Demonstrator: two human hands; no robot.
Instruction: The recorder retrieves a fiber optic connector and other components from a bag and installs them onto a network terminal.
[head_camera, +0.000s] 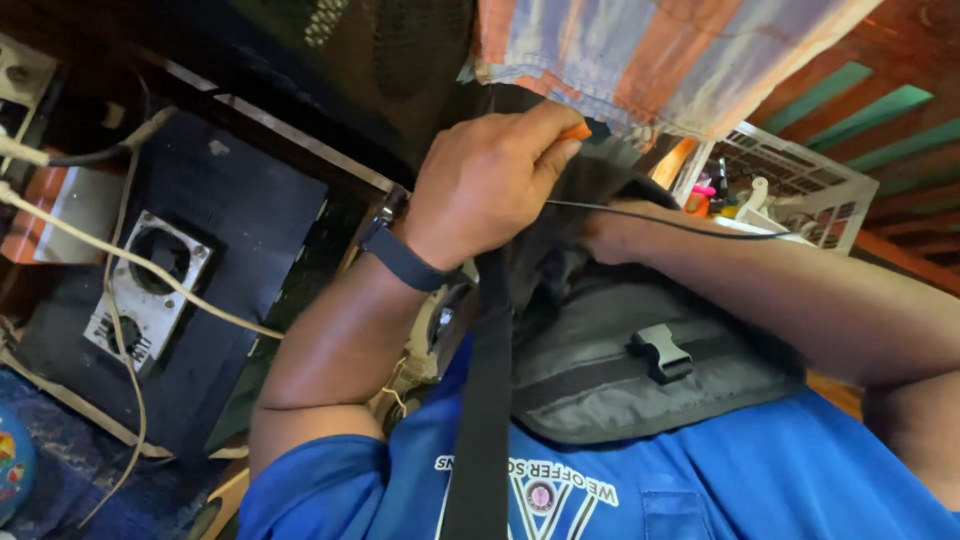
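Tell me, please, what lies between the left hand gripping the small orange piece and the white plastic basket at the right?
In the head view, between the left hand and the white plastic basket lie dark bag fabric, the mostly hidden right hand and a thin black cable.

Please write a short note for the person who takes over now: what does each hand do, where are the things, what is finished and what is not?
Left hand: closed around a small orange-tipped tool, wrist with a dark band, raised above the bag.
Right hand: mostly hidden inside the opening of the grey fabric bag with a black plastic buckle; grip cannot be seen.
A thin black wire runs across the right forearm toward the white plastic basket.
The bag rests on the person's lap, its black strap hanging down.
Done: bag open. Left: the hand is not yet out of the bag.
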